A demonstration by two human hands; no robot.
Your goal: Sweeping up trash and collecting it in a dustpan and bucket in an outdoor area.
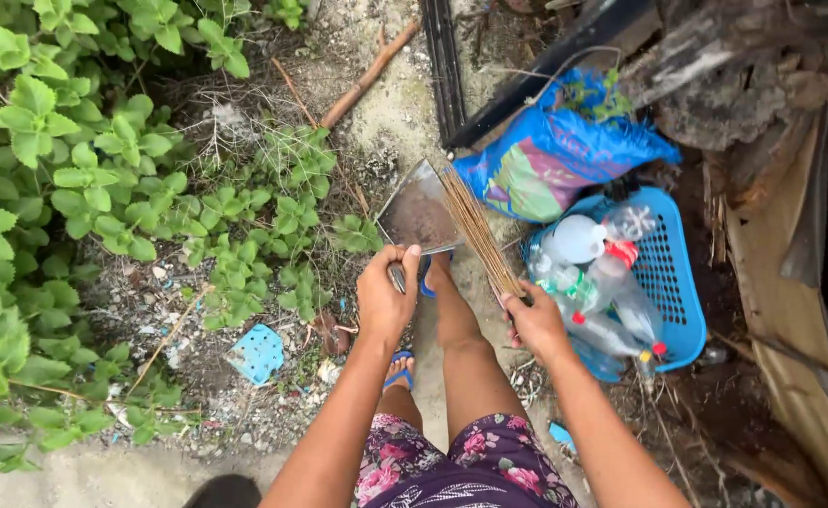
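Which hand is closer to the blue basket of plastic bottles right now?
Right. The right hand, gripping the stick broom, sits beside the blue basket at its near edge. The left hand holds the metal dustpan farther off, beyond the legs.

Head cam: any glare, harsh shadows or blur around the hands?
Head view: soft, even daylight with no hard shadows; mild glare on the clear bottles in the blue basket; left hand on the dustpan and right hand on the stick broom are sharp; edges bend slightly.
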